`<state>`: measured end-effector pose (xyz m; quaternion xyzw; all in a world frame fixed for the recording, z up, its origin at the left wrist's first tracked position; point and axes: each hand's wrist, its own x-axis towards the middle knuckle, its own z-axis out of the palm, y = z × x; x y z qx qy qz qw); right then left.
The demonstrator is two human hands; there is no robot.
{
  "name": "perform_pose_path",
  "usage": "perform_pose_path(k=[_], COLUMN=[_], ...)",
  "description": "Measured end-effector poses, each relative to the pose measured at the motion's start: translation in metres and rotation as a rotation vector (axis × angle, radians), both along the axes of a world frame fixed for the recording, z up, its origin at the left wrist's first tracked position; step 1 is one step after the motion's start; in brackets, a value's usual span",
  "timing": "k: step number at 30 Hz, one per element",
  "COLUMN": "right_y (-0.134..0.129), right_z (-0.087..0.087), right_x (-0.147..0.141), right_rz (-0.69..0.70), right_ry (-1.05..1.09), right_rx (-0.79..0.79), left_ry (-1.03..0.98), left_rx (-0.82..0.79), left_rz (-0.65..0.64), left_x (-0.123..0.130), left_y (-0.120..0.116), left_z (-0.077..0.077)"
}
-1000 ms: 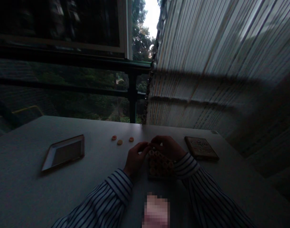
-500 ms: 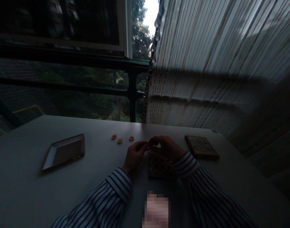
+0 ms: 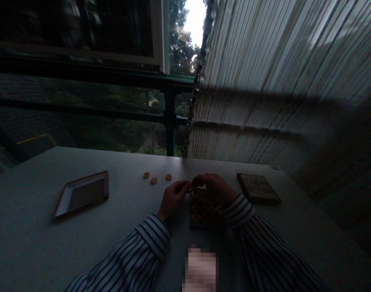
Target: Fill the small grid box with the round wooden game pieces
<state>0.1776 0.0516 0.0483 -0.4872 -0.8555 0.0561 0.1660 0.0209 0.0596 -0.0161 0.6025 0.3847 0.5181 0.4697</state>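
Several round wooden pieces marked like Chinese chess pieces fill a dark tray (image 3: 207, 226), which lies on the white table. My left hand (image 3: 173, 198) is at the tray's far left corner, its thumb and fingers pinched together. Over the tray's far part, my right hand (image 3: 214, 188) curls inward, its fingertips almost meeting those of the left. What the fingertips hold is too small and dark to make out. My right hand and sleeve hide part of the tray. Beyond my left hand lie three loose round pieces, among them a plain-faced piece (image 3: 154, 181).
An open, shallow box lid (image 3: 104, 198) lies at the left of the table (image 3: 30, 207). To the right is a flat box (image 3: 260, 188) with printed characters. Behind the table are a dark railing (image 3: 170, 138) and a striped string curtain (image 3: 249, 69).
Both hands stay almost in place at the tray's far corner, with only a slight shift of the right fingers. The loose pieces, lid and flat box have not moved.
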Motion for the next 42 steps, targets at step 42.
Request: perform_pose_path(k=[42], right_y=[0.001], right_z=[-0.008], right_x=[0.001], right_rz=[-0.129], right_ry=[-0.414], right_rx=[-0.048], left_ry=[0.22], left_rx=[0.094], left_rz=[0.149], left_x=[-0.001], left_y=[0.006], left_z=[-0.013])
